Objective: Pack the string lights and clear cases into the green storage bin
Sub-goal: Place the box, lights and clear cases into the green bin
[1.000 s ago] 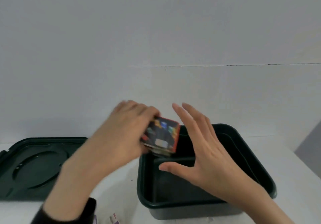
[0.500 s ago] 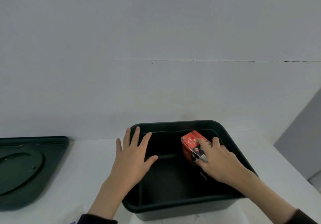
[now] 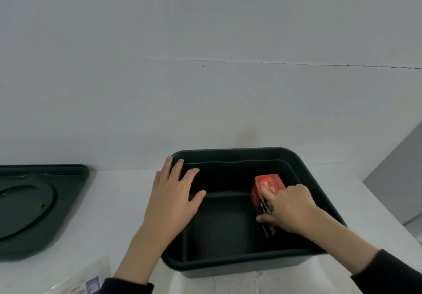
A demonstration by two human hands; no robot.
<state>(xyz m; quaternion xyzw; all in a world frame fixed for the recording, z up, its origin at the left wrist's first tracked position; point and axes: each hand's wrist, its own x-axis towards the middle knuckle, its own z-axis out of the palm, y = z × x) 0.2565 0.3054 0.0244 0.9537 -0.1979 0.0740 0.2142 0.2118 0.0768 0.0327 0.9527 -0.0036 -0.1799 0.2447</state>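
the red box of string lights (image 3: 266, 183) stands almost upright inside the green storage bin (image 3: 228, 263), close to its right wall. the right hand (image 3: 290, 209) grips it, fingers (image 3: 265, 194) curled on its near side. the left hand (image 3: 173, 199) rests on the left rim with fingers spread. what seems a clear case (image 3: 88, 285) lies on the worktop (image 3: 118, 202) at near left, nearer to the left hand.

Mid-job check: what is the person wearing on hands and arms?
No gloves, rings or watch show on the left hand or right hand. Both arms wear black long sleeves; the left sleeve and right sleeve end short of the wrists, leaving the forearms uncovered.
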